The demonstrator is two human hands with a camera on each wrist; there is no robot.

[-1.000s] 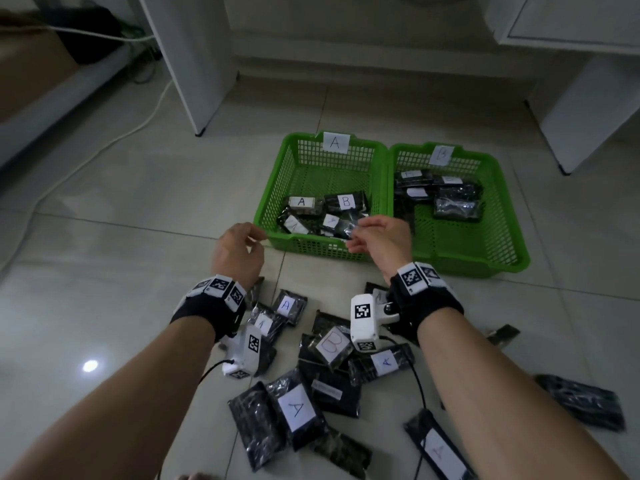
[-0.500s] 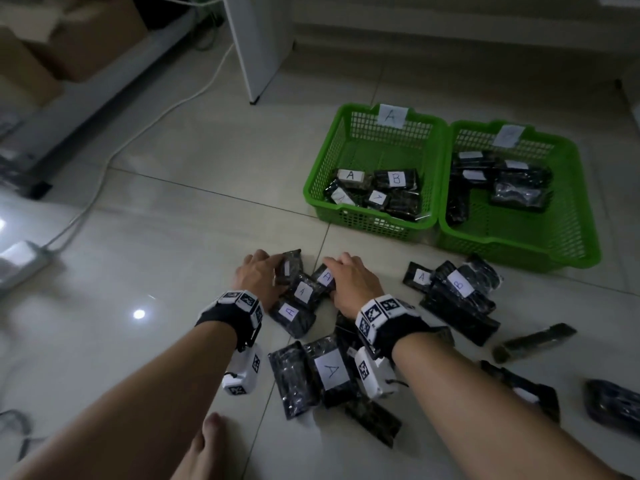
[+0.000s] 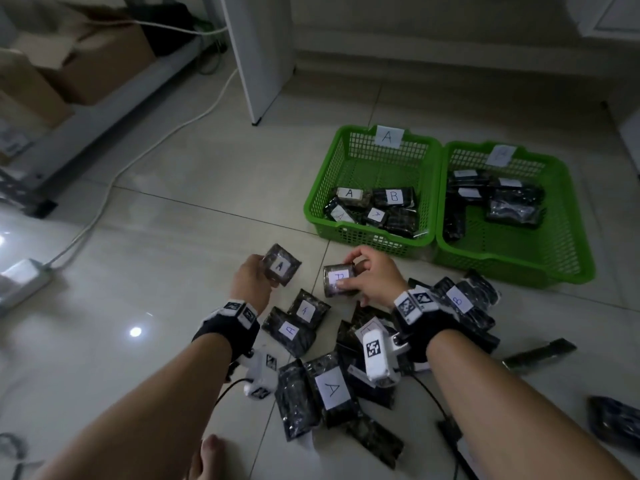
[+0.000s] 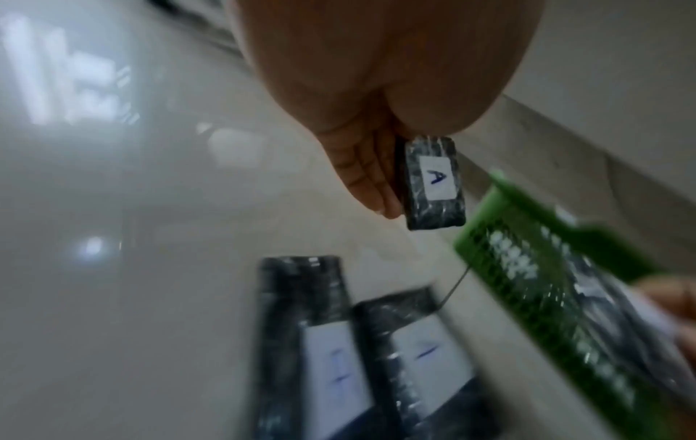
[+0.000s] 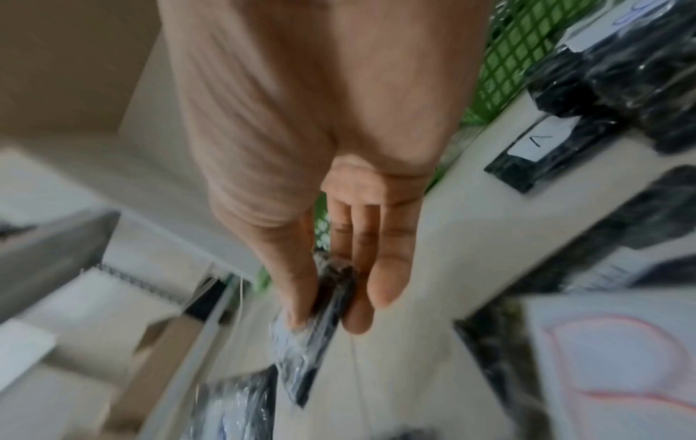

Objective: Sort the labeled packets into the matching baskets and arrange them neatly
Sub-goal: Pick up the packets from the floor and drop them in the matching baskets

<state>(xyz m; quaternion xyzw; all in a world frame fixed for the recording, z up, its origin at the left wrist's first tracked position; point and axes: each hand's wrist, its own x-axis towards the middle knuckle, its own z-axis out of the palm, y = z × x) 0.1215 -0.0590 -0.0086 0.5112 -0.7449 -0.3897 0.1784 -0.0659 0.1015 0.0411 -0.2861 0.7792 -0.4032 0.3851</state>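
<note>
Left hand (image 3: 250, 283) fingers are gripping an A packet (image 3: 281, 264); right hand (image 3: 375, 279) fingers are pinching another packet (image 3: 338, 280), label blurred. Both are hanging above the floor, green baskets (image 3: 429, 188) just beyond.

Head view: dim, muted colour; small bright ceiling-light reflection on glossy floor tiles (image 3: 135, 331), lower left; paler glare at left edge; straight lines bow toward the frame edges. Left wrist view: brighter, lower half heavily motion-blurred. Right wrist view: smeared throughout, edges stretched, labels barely legible.
</note>
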